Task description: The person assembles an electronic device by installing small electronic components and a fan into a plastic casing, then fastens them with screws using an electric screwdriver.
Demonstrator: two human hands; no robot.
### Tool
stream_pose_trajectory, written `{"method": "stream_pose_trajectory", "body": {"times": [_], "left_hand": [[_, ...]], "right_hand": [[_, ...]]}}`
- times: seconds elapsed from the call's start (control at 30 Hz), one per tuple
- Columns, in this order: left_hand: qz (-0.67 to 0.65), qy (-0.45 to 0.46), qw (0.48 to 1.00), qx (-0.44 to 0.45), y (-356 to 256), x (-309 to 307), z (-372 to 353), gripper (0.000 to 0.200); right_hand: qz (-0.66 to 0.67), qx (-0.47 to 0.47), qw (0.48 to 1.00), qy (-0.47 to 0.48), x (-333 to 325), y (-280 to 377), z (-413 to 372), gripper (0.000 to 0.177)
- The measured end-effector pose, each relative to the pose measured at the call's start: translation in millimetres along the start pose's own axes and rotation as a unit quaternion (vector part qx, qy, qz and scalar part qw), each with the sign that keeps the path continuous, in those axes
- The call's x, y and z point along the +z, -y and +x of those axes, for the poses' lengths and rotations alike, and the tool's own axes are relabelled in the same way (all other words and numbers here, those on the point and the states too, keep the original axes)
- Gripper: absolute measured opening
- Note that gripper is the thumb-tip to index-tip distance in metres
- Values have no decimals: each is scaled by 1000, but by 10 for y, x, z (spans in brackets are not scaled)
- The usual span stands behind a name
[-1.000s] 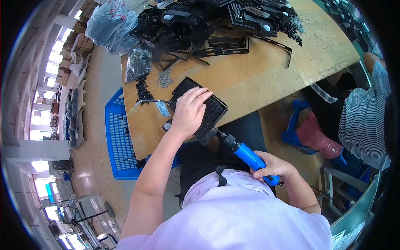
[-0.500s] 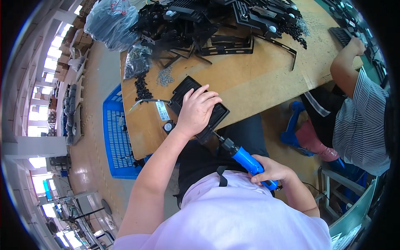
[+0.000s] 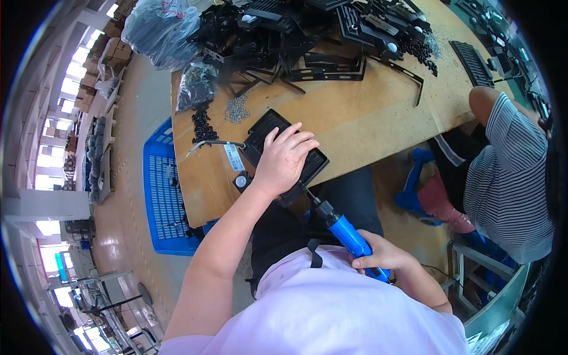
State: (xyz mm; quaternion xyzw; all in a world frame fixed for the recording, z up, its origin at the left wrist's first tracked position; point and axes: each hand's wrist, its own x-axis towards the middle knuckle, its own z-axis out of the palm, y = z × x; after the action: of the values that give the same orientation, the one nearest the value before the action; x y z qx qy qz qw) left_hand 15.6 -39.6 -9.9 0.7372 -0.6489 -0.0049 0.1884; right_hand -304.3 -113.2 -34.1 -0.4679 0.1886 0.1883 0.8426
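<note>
A black rectangular housing (image 3: 262, 131) rests at the table's near edge, one corner overhanging. Across it lies my left hand (image 3: 283, 164), gripping it with the fingers over its face. My right hand (image 3: 378, 253) is wrapped round a blue electric screwdriver (image 3: 348, 234), whose bit meets the housing's near end; the exact contact point is too small to tell. From the housing's left side run a grey cable (image 3: 220, 142) with bare coloured wires and a white label (image 3: 234, 157). Close to my left wrist is a small black part with a white dome (image 3: 241, 181).
Black brackets and housings (image 3: 278, 41) are heaped at the back of the table (image 3: 378, 127). Loose silver screws (image 3: 236, 109) and small black pieces (image 3: 203, 125) lie left. A blue crate (image 3: 165, 195) stands beside the table. At right sits a co-worker in a striped shirt (image 3: 509, 177).
The screwdriver's rear end and my right hand have shifted slightly down, with the bit still at the housing. The co-worker's arm has drawn back from the black part on the right.
</note>
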Motion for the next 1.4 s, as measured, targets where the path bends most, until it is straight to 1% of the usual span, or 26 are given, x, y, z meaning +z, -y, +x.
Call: {"method": "stream_pose_trajectory", "body": {"times": [0.07,0.2,0.5,0.7,0.9,1.0,1.1,1.2,1.23,1.33,1.37,1.4], "left_hand": [[0,-1,1000,0,-1,0,-2,24],[0,-3,1000,-4,-6,2,-1,23],[-11,-2,1000,-4,-30,-26,-2,26],[-9,11,1000,-10,-15,-21,-6,27],[-17,15,1000,-14,-38,-53,11,27],[-12,7,1000,-16,-21,-37,13,29],[-8,-3,1000,-23,-32,-32,31,32],[-13,1,1000,-26,-34,-23,31,34],[-12,4,1000,-27,-37,-27,43,35],[-13,6,999,-29,-2,-52,79,35],[-19,11,999,-31,-16,-43,48,36],[-25,15,999,-36,-27,-40,36,37]], "right_hand": [[15,-7,1000,-2,49,-9,-8,66],[-5,-4,1000,-10,57,-18,3,66],[-37,16,999,-28,95,59,-39,71],[-63,7,997,-44,122,52,-36,69],[-20,45,998,-28,114,117,-26,61],[8,55,998,-27,109,146,-9,61],[30,52,998,-20,87,106,24,60],[11,46,999,-14,49,118,41,61],[94,95,991,30,0,187,29,61],[146,85,985,43,-9,111,84,63],[158,82,984,28,7,107,86,71],[167,87,982,33,0,123,83,71]]}}
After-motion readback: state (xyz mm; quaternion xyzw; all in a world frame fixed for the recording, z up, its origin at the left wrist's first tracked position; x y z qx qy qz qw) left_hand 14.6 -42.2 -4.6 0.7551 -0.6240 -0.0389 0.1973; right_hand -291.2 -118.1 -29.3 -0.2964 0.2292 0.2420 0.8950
